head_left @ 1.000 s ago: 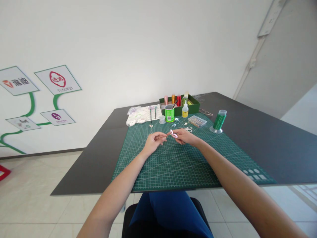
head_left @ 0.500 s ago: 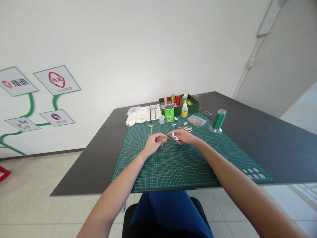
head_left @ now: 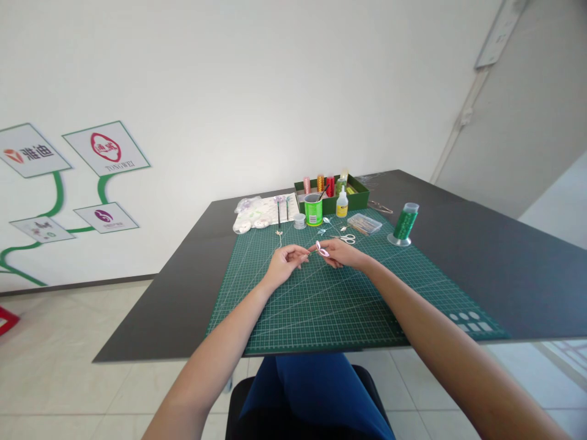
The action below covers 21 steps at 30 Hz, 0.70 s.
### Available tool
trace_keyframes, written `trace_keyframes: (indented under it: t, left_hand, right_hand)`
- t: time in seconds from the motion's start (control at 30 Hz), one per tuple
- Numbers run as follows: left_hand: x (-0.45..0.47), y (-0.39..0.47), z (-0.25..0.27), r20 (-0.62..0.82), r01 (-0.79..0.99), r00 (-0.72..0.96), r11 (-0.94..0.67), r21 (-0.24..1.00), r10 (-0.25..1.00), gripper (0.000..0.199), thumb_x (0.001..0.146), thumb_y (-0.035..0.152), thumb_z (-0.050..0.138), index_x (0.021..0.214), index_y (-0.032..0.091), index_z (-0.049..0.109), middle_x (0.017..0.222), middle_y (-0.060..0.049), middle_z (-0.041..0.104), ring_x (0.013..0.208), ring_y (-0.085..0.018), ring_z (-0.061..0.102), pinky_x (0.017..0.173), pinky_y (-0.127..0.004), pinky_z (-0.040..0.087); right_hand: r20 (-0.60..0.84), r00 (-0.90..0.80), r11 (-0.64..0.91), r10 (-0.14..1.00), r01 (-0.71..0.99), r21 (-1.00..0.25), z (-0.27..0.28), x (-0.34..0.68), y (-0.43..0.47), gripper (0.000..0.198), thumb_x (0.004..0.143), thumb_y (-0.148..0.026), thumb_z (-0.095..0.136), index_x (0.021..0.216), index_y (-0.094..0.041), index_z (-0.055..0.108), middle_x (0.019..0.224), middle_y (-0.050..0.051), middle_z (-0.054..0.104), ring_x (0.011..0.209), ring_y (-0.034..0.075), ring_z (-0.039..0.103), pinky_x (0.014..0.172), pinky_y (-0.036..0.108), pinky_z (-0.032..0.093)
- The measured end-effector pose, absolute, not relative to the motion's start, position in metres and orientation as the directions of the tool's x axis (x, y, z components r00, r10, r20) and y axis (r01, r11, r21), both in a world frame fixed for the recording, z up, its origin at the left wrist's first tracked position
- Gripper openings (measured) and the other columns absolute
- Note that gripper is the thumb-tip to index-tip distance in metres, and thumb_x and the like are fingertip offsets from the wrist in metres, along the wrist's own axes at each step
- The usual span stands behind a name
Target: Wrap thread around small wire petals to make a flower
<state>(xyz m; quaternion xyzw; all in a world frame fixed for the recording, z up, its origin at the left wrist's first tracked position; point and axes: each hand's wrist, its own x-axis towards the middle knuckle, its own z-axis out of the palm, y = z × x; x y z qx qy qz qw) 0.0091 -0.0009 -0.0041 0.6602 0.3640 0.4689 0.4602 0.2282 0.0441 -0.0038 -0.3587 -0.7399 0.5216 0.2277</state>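
Between my hands is a small petal piece [head_left: 323, 249], white-pink with darker edges, two petals apart in a V. A thin stem seems to run from it toward my left hand [head_left: 287, 263], whose thumb and fingertips are pinched at its end. My right hand [head_left: 342, 253] is closed behind the petals, its index finger pointing toward the left fingertips; the exact grip there is partly hidden. Both hands are just above the green cutting mat [head_left: 293, 318]. Beyond the right hand lie white-handled scissors [head_left: 348, 239]. Past the left hand a pale thread piece [head_left: 279, 233] lies on the mat.
Behind stand a green can [head_left: 313, 211], a glue bottle [head_left: 342, 203], a clear box [head_left: 364, 223], a small round container [head_left: 299, 221] and a dark green box [head_left: 360, 200] of thread spools. A green thread spool [head_left: 405, 225] stands right. White sheets [head_left: 268, 211] lie back left.
The petal piece has turned slightly and shifted a little left between my fingers. My hands are in nearly the same place.
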Motion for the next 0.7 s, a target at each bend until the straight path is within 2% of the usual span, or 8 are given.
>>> trace_keyframes:
  t: [0.3, 0.7]
  left_hand:
    - [0.0065, 0.0012, -0.0037, 0.307, 0.033, 0.212, -0.32, 0.947, 0.928, 0.034, 0.077, 0.042, 0.078, 0.092, 0.012, 0.071, 0.077, -0.008, 0.072, 0.066, -0.016, 0.066, 0.056, -0.025, 0.049]
    - [0.0061, 0.0047, -0.0053, 0.286, -0.026, 0.127, -0.285, 0.958, 0.95, 0.033, 0.073, 0.038, 0.079, 0.092, 0.012, 0.071, 0.074, -0.006, 0.072, 0.058, -0.011, 0.059, 0.053, -0.022, 0.045]
  right_hand:
    - [-0.033, -0.652, 0.211, 0.758, 0.292, -0.933, -0.0017, 0.2293, 0.0427, 0.05, 0.091, -0.04, 0.052, 0.126, -0.007, 0.065, 0.041, -0.008, 0.047, 0.033, 0.008, 0.034, 0.037, 0.019, 0.028]
    - [-0.024, -0.645, 0.186, 0.764, 0.256, -0.949, -0.005, 0.2316, 0.046, 0.055, 0.09, -0.044, 0.056, 0.13, -0.007, 0.064, 0.04, -0.008, 0.046, 0.033, 0.008, 0.033, 0.038, 0.021, 0.029]
